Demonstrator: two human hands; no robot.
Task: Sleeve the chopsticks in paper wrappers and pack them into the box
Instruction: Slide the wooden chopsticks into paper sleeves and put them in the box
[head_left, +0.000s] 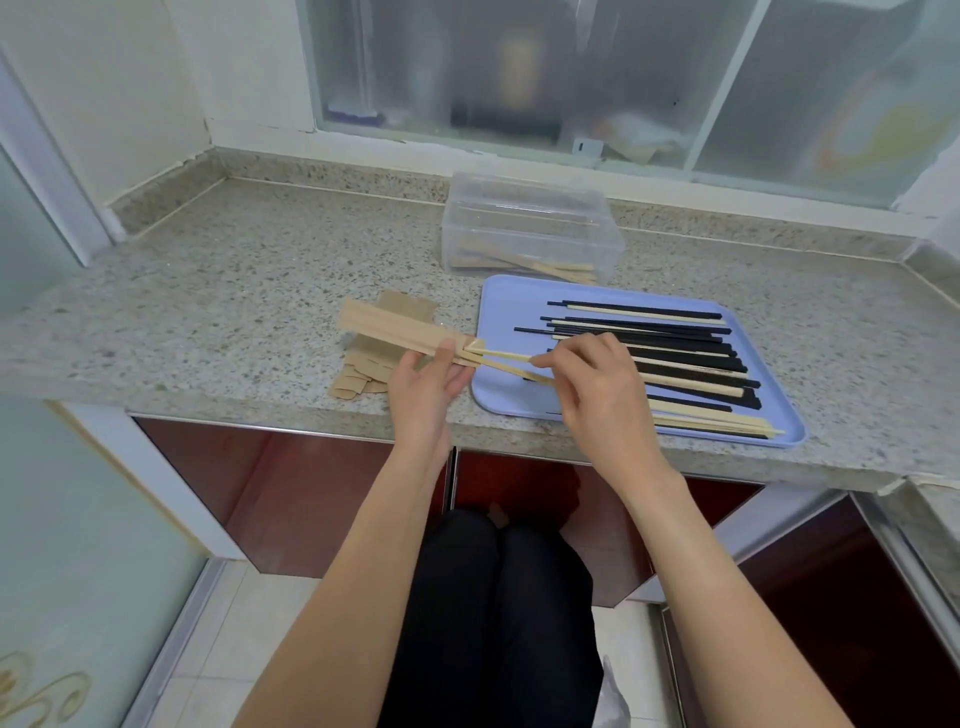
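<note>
My left hand (428, 382) holds a brown paper wrapper (395, 330) above the counter, its open end pointing right. My right hand (592, 384) pinches a pair of light wooden chopsticks (506, 364) whose tips sit inside the wrapper's mouth. A lilac tray (501, 301) on the right carries several loose black and wooden chopsticks (675, 358). Behind the tray stands a clear plastic box (530, 228) with a few sleeved pairs lying in its bottom. A pile of spare paper wrappers (371, 369) lies on the counter under my left hand.
The speckled stone counter (234, 291) runs from a wall on the left to a frosted window (571, 78) behind. Its front edge is just below my wrists. Dark red cabinet doors (291, 493) and my legs in black trousers (493, 623) are underneath.
</note>
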